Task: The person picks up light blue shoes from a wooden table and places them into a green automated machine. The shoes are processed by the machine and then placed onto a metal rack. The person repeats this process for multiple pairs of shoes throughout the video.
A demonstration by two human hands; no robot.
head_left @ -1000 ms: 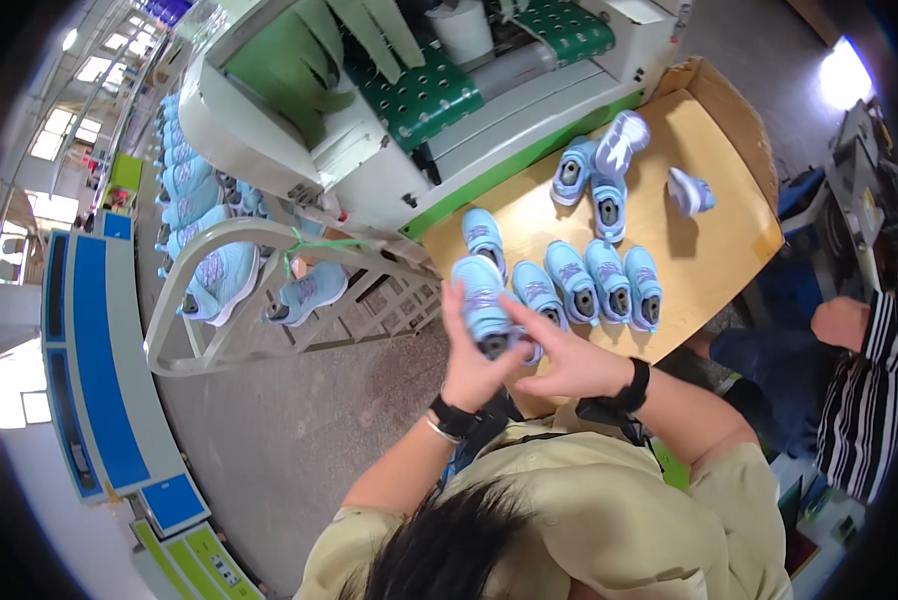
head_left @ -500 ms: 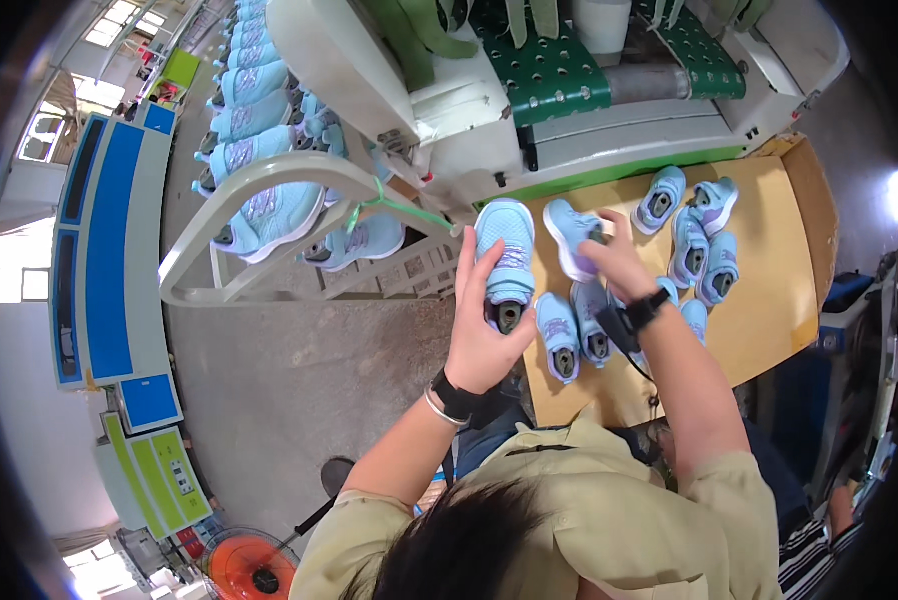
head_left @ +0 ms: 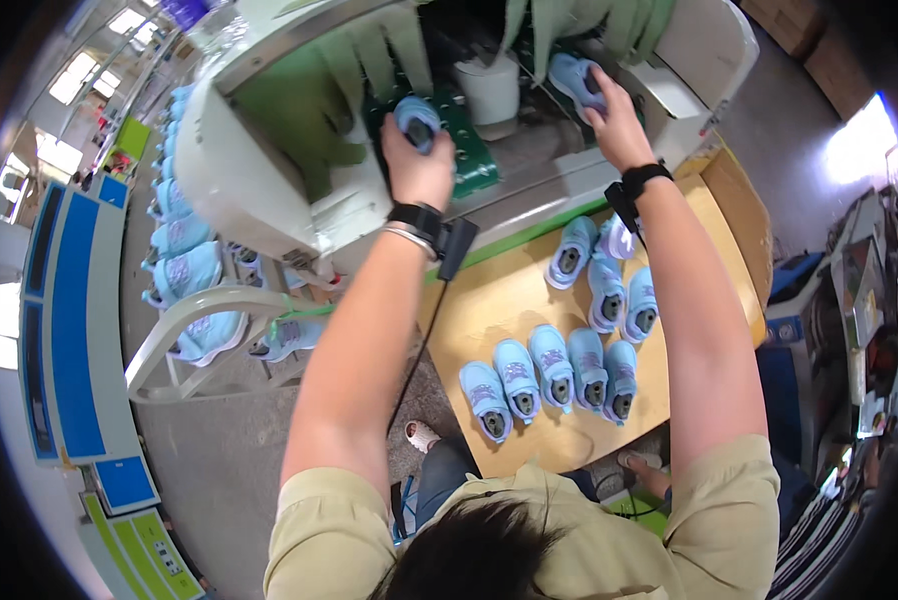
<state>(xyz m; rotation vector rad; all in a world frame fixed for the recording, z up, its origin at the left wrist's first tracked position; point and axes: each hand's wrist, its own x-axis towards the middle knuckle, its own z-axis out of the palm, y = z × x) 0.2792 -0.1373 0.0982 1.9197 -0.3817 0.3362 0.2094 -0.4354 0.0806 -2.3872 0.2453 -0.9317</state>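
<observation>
Left shoe (head_left: 415, 112) and right shoe (head_left: 571, 78) have moved from over the table (head_left: 459, 325) up into the opening of the machine (head_left: 239, 200). Left grip (head_left: 421, 170) is wrapped around the left shoe, by the green belt (head_left: 475, 170); right grip (head_left: 619, 125) is closed on the right shoe. Between the grips stands a white cylinder (head_left: 489, 95). Nearer the body than both grips, a row of shoes (head_left: 549, 358) lies on the table.

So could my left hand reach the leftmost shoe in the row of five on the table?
Probably not right away: your left hand is occupied with another shoe at the green belt, though nothing appears to cover that leftmost shoe.
</observation>
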